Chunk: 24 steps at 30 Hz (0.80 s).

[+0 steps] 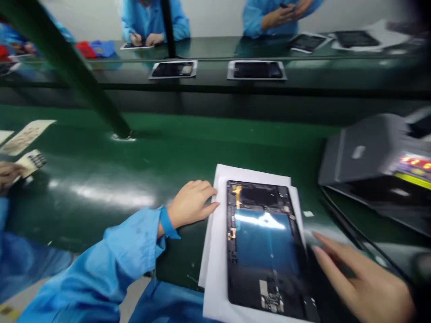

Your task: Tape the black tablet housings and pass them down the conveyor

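An opened tablet lies on white paper sheets, its circuit boards, orange flex cables and large bluish battery exposed. At the left edge of the sheets rests my left hand, fingers stretched out and fingertips touching the paper, with a blue band around the wrist. To the right of the tablet, apart from it, my right hand is blurred by motion. Its thumb and forefinger point toward the tablet with a gap between them, and nothing shows in them.
A grey device with a red digital display stands on the right, its cable running along the bench. A green post rises at left. Beside me a co-worker's hand holds a label sheet. More tablets lie across the bench near co-workers.
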### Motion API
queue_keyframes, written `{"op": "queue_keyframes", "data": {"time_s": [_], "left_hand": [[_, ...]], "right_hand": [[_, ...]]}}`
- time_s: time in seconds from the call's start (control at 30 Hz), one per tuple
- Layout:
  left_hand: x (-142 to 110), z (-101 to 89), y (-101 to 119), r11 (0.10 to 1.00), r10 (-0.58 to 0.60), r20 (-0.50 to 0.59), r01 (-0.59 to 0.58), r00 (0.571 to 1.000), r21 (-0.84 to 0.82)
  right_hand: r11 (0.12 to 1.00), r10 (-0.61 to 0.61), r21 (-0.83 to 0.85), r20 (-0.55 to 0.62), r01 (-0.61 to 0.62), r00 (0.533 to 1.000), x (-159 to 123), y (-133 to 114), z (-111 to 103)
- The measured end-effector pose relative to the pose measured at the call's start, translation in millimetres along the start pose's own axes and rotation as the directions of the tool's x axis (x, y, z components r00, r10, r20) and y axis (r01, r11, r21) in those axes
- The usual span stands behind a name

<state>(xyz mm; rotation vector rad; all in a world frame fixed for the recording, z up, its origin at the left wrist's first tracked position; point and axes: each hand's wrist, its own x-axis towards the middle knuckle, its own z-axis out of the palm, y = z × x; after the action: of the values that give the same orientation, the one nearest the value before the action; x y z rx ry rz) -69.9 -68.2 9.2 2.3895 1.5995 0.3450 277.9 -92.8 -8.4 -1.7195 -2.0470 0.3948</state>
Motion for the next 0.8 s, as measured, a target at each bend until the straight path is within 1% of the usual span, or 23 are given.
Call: {"op": "queue_keyframes", "data": {"time_s": [0.03,0.07,0.1,0.13,0.17,0.2,0.3,0.4,0.5,0.63,0.73,0.8], "left_hand": [[1,-0.5,0,1.000,-0.006,-0.013,0.006,1.000,-0.004],[2,-1.1,0,1.000,-0.014,-0.026,0.014,1.000,-0.014],[5,-1.8,-1,0.999,-0.022,-0.038,0.022,0.999,-0.026],[8,-2.6,-3,0.999,-0.035,-0.047,0.033,0.998,-0.037],[12,-3.7,-4,0.998,-0.048,-0.049,0.046,0.998,-0.046],[16,-4.9,-5,0.997,-0.063,-0.045,0.061,0.997,-0.055],[24,-8.8,-2,0.991,-0.095,-0.005,0.094,0.995,-0.100],[29,-10.2,5,0.984,-0.106,0.022,0.108,0.994,-0.145],[31,-9.2,7,0.980,-0.123,0.025,0.125,0.992,-0.156],[33,-8.0,5,0.980,-0.125,0.006,0.124,0.992,-0.159],[36,-7.2,2,0.972,-0.139,-0.022,0.132,0.990,-0.193],[40,-6.1,1,0.963,-0.160,-0.044,0.146,0.986,-0.226]], "right_hand": [[0.986,-0.140,-0.101,-0.104,0.130,0.985,10,1,-6],[0.961,-0.224,-0.209,-0.211,0.179,0.952,22,3,-12],[0.929,-0.292,-0.318,-0.315,0.190,0.903,35,7,-18],[0.897,-0.341,-0.404,-0.380,0.178,0.860,48,13,-23],[0.867,-0.379,-0.472,-0.412,0.161,0.829,60,20,-27],[0.841,-0.400,-0.523,-0.433,0.136,0.808,71,27,-30],[0.812,-0.403,-0.576,-0.435,0.095,0.805,89,48,-30],[0.835,-0.381,-0.544,-0.464,0.082,0.800,94,63,-22],[0.863,-0.363,-0.497,-0.483,0.091,0.797,96,71,-15],[0.868,-0.399,-0.475,-0.497,0.143,0.771,97,70,-15],[0.881,-0.380,-0.451,-0.500,0.140,0.778,97,64,-14],[0.883,-0.390,-0.442,-0.498,0.160,0.775,96,61,-14]]}}
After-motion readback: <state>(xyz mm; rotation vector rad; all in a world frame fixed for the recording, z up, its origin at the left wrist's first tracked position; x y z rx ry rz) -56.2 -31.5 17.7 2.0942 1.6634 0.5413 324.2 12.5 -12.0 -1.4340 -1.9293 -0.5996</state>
